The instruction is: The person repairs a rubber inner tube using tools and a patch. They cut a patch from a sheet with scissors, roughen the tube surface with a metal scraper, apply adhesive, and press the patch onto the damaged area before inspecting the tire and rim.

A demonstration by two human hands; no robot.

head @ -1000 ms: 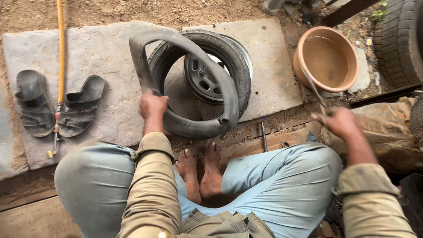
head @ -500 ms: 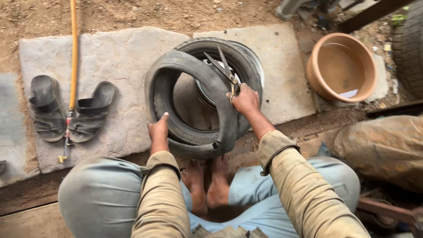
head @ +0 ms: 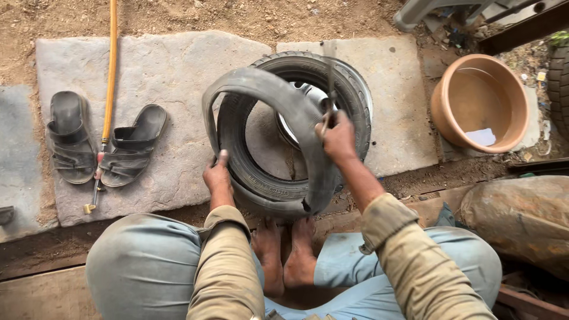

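Observation:
A black tyre [head: 354, 101] lies flat on grey stone slabs [head: 172, 77] in front of me. A grey rubber inner tube [head: 267, 95] arches up over it, its cut end low by my feet. My left hand [head: 217, 178] grips the tube's lower left side against the tyre. My right hand [head: 338, 139] is closed on a thin metal tool [head: 329, 77], probably scissors, blurred, its tip pointing up over the tube's right side. I sit with knees apart and bare feet [head: 284, 255] touching the tyre's near edge.
Two dark sandals [head: 98, 142] lie on the left slab beside an orange hose with a brass nozzle [head: 109, 71]. An orange basin [head: 480, 104] holding a little water stands at the right. A large stone [head: 521, 219] lies at my right knee. Another tyre [head: 560, 83] shows at the right edge.
A second ago my right hand reached out by the basin at the right. It has come back with the metal tool to the tube. My left hand slid lower on the tube.

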